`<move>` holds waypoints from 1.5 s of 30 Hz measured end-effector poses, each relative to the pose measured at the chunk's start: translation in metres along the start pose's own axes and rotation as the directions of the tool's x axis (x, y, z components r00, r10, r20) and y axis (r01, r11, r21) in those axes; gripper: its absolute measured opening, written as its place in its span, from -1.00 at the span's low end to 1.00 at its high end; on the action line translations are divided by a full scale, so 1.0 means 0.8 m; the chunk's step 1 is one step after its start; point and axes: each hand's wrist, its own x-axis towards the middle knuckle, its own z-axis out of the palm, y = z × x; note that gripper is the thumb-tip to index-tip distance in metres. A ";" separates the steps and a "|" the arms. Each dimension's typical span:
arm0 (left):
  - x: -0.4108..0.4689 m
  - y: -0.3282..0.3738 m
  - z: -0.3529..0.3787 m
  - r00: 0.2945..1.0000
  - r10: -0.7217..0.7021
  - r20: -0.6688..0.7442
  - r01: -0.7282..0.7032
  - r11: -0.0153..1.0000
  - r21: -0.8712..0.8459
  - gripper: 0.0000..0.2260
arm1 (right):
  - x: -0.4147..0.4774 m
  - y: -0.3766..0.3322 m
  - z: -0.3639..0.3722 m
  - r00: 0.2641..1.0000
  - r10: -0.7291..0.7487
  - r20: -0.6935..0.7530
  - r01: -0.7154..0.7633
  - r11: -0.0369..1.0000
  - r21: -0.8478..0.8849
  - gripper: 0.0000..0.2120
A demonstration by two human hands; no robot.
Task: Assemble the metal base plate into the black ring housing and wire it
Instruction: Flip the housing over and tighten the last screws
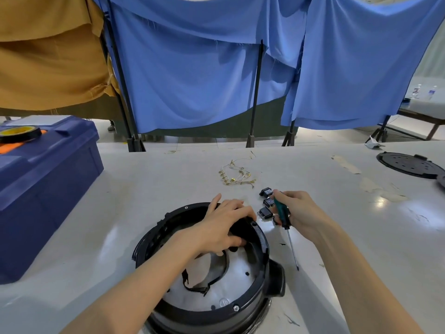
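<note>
The black ring housing (pixel 261 242) stands on the table in front of me, with the round metal base plate (pixel 237 277) lying inside it. A black curved cable (pixel 218 277) rests on the plate. My left hand (pixel 224 225) reaches over the housing's far rim, fingers curled round a black part inside; what they pinch is hidden. My right hand (pixel 297 209) grips a green-handled screwdriver (pixel 285 227) just right of the housing, tip pointing down toward me. A bundle of pale wires with brass terminals (pixel 237 174) lies farther back.
Three small black switches (pixel 267 203) lie beside my right hand. A large blue toolbox (pixel 45 189) with a tape roll (pixel 19 133) on top stands at the left. A black vented lid (pixel 409 165) lies at the far right. Blue and brown cloths hang behind the table.
</note>
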 end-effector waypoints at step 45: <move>-0.096 -0.084 -0.038 0.781 -0.571 -0.255 0.468 0.804 -0.366 -0.62 | 0.001 0.047 0.048 0.870 -0.485 -0.093 0.268 0.622 -0.736 -0.78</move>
